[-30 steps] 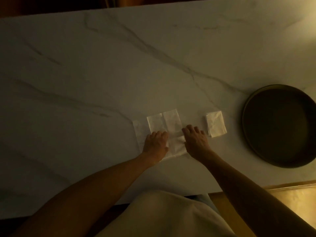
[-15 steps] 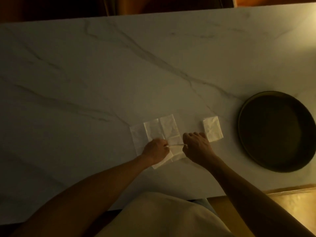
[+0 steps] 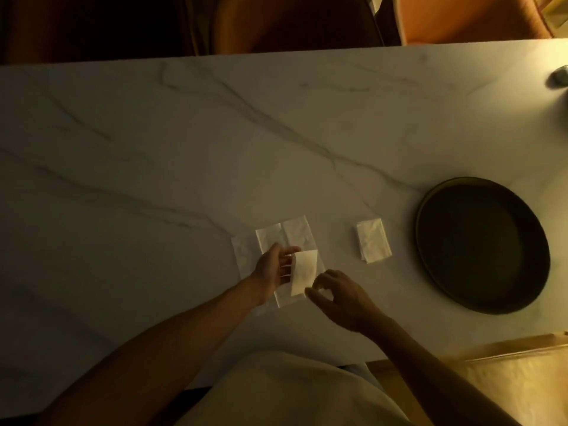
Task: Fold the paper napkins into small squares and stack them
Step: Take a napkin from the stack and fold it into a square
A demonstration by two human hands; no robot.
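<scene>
A white paper napkin is lifted off the marble table, folded to a narrow piece. My left hand grips its left edge, fingers curled around it. My right hand hovers at the napkin's lower right corner with thumb and fingers pinched close; I cannot tell if it touches the paper. Beneath them several unfolded napkins lie flat and overlapping. A small folded square napkin rests to the right, apart from both hands.
A dark round tray sits on the table at the right. A small grey object lies at the far right edge. Chairs stand beyond the far edge. The near table edge is by my body.
Both hands have lifted from pressing the napkin flat; my left hand has raised the folded napkin off the pile, and my right hand has drawn back toward me.
</scene>
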